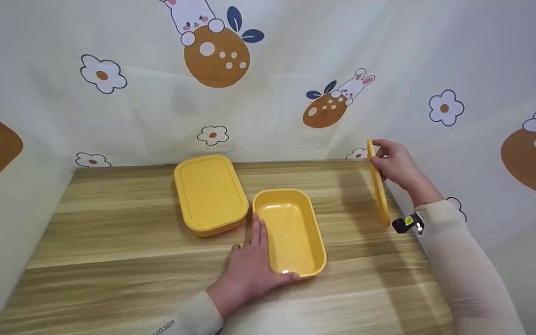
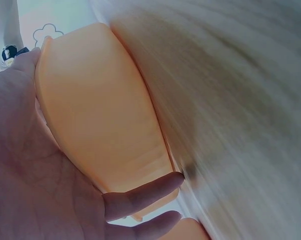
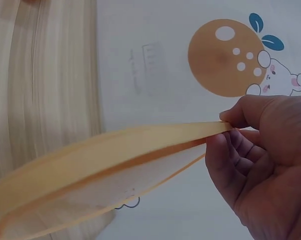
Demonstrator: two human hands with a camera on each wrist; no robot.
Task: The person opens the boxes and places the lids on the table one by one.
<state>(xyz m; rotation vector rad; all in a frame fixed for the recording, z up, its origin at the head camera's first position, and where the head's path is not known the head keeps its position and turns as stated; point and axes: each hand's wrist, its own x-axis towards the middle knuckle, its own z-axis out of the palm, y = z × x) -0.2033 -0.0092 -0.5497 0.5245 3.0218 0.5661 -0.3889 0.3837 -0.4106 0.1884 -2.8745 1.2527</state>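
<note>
An uncovered yellow lunch box (image 1: 291, 232) sits on the table, its smooth inside showing. My left hand (image 1: 249, 270) rests against its near left corner, straight fingers along the left side and thumb along the near rim. The left wrist view shows the box's outer wall (image 2: 100, 110) beside the palm. Over at the right, my right hand (image 1: 400, 165) pinches a yellow lid (image 1: 378, 186) by its far end, between thumb and fingers. That lid hangs nearly edge-on in the head view; its rim (image 3: 90, 155) shows in the right wrist view.
A second yellow lunch box (image 1: 210, 190), with its lid on, stands just left of the uncovered one. The wood-grain table (image 1: 110, 260) meets a pale printed curtain (image 1: 147, 121) at the back and at both sides.
</note>
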